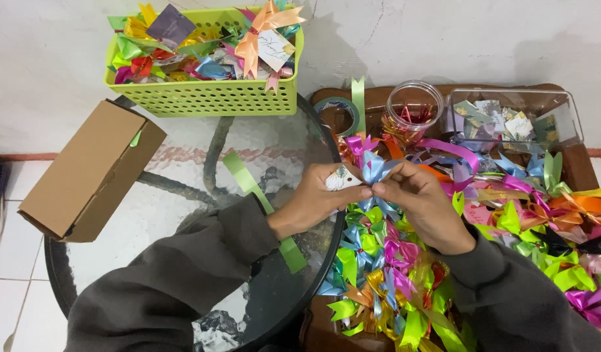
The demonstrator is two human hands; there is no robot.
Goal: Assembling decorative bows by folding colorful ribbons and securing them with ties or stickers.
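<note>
Centre of frame: left hand (313,199) pinches small white tag (343,179); right hand (423,203) pinches light blue bow (376,168).

Risk: both grips only at fingertips, so tag may slip and fall among ribbon pile (405,274) below, hard to find.

Risk: left sleeve lies near green strip (264,212) on glass counter (183,215), could drag it.

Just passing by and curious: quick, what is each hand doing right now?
Left hand: closed on a small white tag.
Right hand: fingertips pinched on a light blue ribbon bow.
</note>
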